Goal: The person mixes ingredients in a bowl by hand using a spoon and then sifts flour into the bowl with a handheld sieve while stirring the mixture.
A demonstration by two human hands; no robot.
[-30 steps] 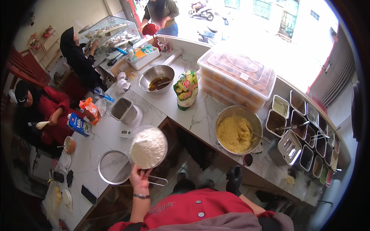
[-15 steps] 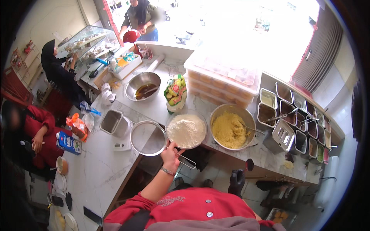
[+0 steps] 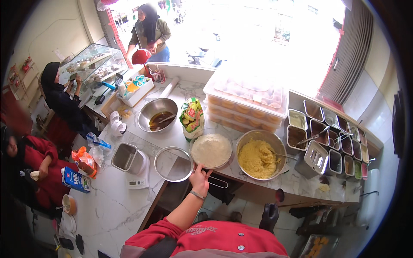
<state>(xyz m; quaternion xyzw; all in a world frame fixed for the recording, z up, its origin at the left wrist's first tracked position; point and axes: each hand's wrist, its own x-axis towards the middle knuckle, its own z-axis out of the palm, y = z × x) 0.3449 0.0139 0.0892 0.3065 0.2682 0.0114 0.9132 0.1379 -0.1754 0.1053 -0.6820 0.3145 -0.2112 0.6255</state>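
Left fingers (image 3: 201, 168), slightly spread, touch the flour bowl (image 3: 232, 151), hold unclear beneath; right fingers (image 3: 270, 211) clasp a scoop (image 3: 279, 195).

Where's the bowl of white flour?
In the head view, the flour bowl is near the middle, between the round sieve on its left and the bowl of yellow mixture on its right.

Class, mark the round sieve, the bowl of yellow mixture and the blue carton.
Round sieve (image 3: 174, 164): head view, middle of its mesh.
Bowl of yellow mixture (image 3: 260, 136): head view, inner wall, far side.
Blue carton (image 3: 76, 179): head view, printed side.
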